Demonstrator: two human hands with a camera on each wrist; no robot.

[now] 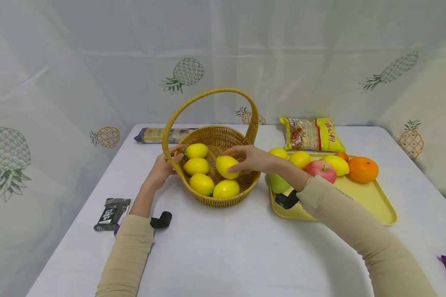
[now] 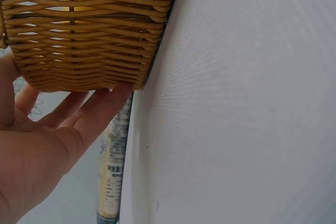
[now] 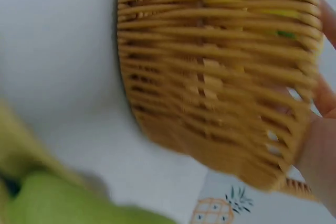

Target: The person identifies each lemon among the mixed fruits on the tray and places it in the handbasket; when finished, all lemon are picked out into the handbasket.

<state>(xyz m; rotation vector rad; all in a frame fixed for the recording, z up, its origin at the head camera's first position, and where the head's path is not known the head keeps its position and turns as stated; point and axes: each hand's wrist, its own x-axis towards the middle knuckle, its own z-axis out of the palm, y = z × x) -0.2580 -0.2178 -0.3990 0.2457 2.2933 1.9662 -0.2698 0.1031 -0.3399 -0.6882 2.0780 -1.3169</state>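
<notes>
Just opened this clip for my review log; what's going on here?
A person's right hand holds a lemon in or just over a handled wicker basket, where four other lemons lie. The left hand holds the basket's side. To the right, a yellow tray bears more fruit, including an apple and an orange.

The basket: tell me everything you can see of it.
The basket is round, golden-brown and woven, with a wicker look, openwork walls and a tall arched handle rising from opposite sides of its rim. It stands upright on the white table. Four lemons lie inside, toward the left and near sides; the right grip holds a fifth over its interior. The left grip holds its left side near the handle's foot.
</notes>
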